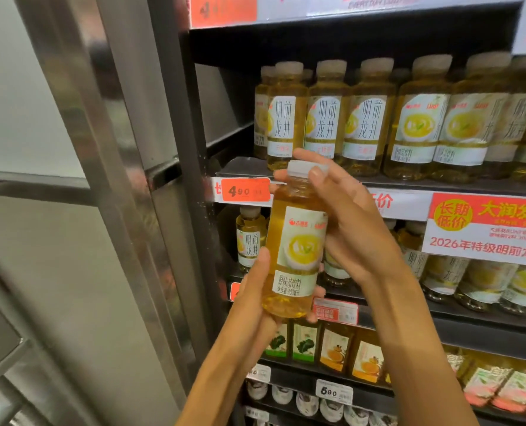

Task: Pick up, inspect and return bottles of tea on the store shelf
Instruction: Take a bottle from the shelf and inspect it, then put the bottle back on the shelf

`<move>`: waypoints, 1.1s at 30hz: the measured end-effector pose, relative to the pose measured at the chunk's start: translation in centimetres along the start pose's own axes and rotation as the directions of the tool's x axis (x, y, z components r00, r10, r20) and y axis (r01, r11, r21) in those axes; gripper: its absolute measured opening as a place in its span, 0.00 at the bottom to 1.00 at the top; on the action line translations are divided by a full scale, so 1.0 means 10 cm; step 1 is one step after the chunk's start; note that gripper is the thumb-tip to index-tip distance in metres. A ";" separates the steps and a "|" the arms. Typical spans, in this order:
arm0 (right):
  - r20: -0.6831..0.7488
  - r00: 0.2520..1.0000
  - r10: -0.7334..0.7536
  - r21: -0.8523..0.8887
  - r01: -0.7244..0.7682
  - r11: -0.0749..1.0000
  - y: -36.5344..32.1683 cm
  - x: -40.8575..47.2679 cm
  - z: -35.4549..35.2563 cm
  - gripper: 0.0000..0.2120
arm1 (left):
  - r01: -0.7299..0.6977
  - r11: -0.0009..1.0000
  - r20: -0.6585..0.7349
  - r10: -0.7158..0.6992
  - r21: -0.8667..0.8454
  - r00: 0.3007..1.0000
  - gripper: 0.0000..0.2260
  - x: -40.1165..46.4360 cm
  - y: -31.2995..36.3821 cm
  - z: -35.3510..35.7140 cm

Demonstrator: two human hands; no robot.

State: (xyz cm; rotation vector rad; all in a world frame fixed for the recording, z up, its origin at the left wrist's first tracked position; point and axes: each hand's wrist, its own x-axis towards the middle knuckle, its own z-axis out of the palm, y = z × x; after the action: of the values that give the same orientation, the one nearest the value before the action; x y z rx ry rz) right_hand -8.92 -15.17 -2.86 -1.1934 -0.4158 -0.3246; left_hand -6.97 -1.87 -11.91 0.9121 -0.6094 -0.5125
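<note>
The tea bottle (pixel 295 241) I hold is amber-gold with a white cap (pixel 301 169); its white label (pixel 300 250) carries a yellow disc, red logos and dark characters. Shelved bottles (pixel 369 118) share this amber and white scheme, capped in beige. The price tag (pixel 245 190) is orange-red with dark digits. The promotional sign (pixel 486 229) pairs red, yellow and white.

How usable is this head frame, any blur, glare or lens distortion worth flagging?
Head view: the held bottle is sharp enough, its label fairly readable; the shelf bottles look soft and smeared; wide-angle bending bows the steel door frame and tilts the shelves; streaky reflections on that frame; the orange price tag is bright but legible.
</note>
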 end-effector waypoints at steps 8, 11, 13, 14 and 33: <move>-0.068 0.972 -0.225 -0.155 0.212 0.965 -0.25 0.31 0.20 0.18 | -0.240 0.790 -0.118 0.365 0.564 0.924 0.27 0.31 0.38 0.04; -0.070 0.948 -0.311 -0.226 0.289 0.930 -0.32 0.47 0.30 0.16 | -0.285 0.647 -0.078 0.472 0.707 0.878 0.29 0.47 0.48 0.06; -0.052 0.923 -0.381 -0.291 0.351 0.890 -0.35 0.57 0.35 0.16 | -0.290 0.550 -0.093 0.565 0.783 0.820 0.28 0.59 0.57 0.04; -0.043 0.911 -0.410 -0.316 0.377 0.871 -0.36 0.63 0.37 0.16 | -0.289 0.509 -0.103 0.610 0.811 0.786 0.28 0.64 0.61 0.02; 0.151 0.843 -0.517 -0.892 0.341 0.295 -0.18 1.42 0.25 0.16 | -0.103 0.399 -0.212 0.669 0.911 0.712 0.26 1.10 0.79 -0.20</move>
State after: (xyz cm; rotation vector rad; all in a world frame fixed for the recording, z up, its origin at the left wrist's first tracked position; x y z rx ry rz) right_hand 2.37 -13.80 6.11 -2.1078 -0.4149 -1.2696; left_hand 3.43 -3.74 -3.29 1.7280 -0.4936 0.6493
